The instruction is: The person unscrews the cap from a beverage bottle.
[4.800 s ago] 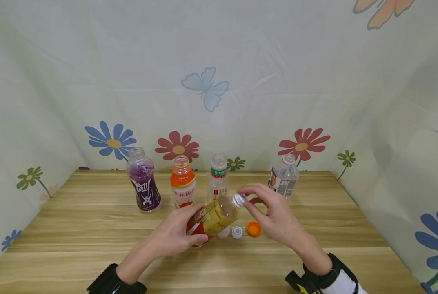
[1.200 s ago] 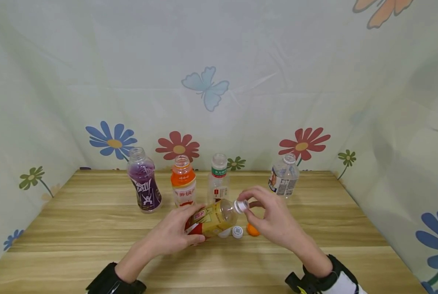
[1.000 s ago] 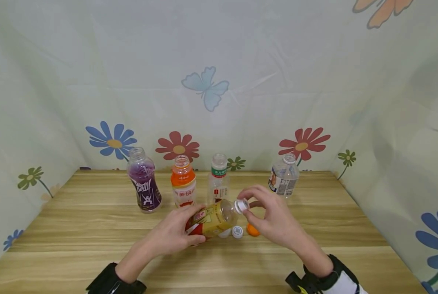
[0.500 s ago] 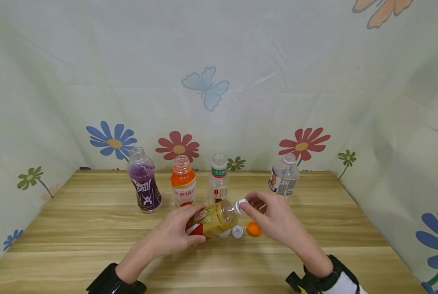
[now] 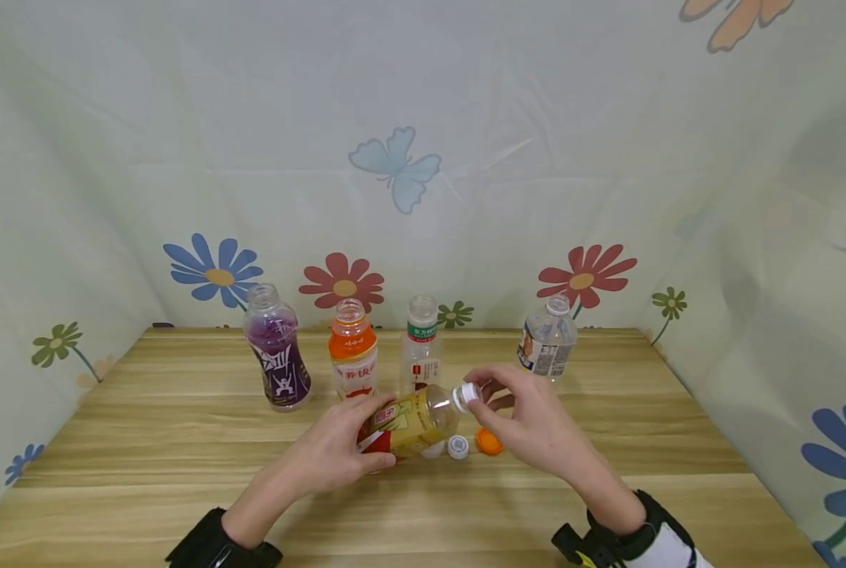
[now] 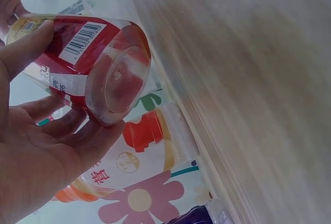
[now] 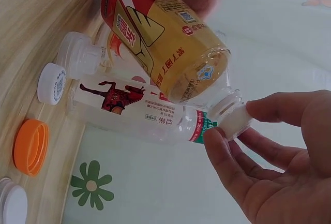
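Note:
A drink bottle [image 5: 415, 422] with a red and yellow label lies tilted above the table, its neck pointing right. My left hand [image 5: 330, 454] grips its lower body; in the left wrist view the bottle's clear base [image 6: 120, 79] faces the camera. On the neck sits a white cap [image 5: 467, 396]. Thumb and index finger of my right hand [image 5: 532, 422] pinch that cap, as the right wrist view shows, while the other fingers curl beneath it. Under the bottle's neck lie a white cap [image 5: 458, 447] and an orange cap [image 5: 490, 441].
Uncapped bottles stand along the back: a purple one [image 5: 278, 359], an orange-and-white one [image 5: 354, 355], a clear one with a green band [image 5: 422, 347], and a clear one [image 5: 546, 343] farther right. Another white cap [image 7: 13, 203] shows in the right wrist view.
The bottle has dipped slightly since the earliest frame and otherwise stays put. My right hand's fingers turn back and forth at the white cap, keeping near the neck.

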`<state>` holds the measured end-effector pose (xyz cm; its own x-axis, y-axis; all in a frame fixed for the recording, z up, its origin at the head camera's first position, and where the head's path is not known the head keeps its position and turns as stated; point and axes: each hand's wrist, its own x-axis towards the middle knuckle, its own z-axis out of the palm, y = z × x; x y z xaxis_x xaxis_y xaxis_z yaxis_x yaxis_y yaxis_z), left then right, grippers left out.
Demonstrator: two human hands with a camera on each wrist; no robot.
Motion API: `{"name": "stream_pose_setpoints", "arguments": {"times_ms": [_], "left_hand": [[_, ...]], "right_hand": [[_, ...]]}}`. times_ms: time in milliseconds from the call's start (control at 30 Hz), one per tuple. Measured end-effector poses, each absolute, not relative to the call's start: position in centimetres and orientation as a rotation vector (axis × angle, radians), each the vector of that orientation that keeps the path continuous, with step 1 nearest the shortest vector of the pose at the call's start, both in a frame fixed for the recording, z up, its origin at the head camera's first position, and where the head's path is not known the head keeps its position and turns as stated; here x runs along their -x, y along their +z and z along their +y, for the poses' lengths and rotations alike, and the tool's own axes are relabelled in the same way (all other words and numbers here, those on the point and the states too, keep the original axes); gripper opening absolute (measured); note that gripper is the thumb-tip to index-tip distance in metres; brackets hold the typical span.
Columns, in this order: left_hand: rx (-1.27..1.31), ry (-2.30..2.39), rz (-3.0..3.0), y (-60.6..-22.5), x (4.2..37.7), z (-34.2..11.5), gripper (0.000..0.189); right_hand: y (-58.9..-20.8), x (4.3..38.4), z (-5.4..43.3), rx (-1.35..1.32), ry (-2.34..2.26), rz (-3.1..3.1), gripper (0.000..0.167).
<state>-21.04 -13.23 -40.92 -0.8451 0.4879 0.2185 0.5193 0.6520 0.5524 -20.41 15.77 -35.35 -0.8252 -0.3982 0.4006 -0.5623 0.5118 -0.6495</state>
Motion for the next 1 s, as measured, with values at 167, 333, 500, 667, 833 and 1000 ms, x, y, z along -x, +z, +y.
{"name": "stream_pose_setpoints", "arguments": {"times_ms": [167, 333, 500, 667, 833, 1000], "left_hand": [[0.85, -0.954, -2.803, -40.9, 21.0, -13.3, 0.072], [0.836, -0.958, -2.794, -40.9, 21.1, -13.2, 0.071], [0.792, -0.948, -2.771, -40.9, 21.0, -13.2, 0.07], [0.75, -0.953, -2.754, -41.0, 20.9, -13.2, 0.072], [0.708, -0.991, -2.751, -40.9, 20.9, -13.2, 0.074], [0.707, -1.021, -2.733, -40.9, 21.1, -13.3, 0.075]], "right_hand": [[-35.2, 20.5, 15.9, -0.813, 1.195, -2.526, 0.026], [-35.1, 20.7, 16.2, -0.789, 1.11, -2.5, 0.028], [-35.2, 21.0, 16.6, -0.777, 0.984, -2.49, 0.027], [-35.3, 21.2, 16.9, -0.77, 0.904, -2.498, 0.026], [-35.3, 21.3, 17.2, -0.743, 0.812, -2.543, 0.024], [-35.4, 21.4, 17.5, -0.712, 0.721, -2.631, 0.021]]}}
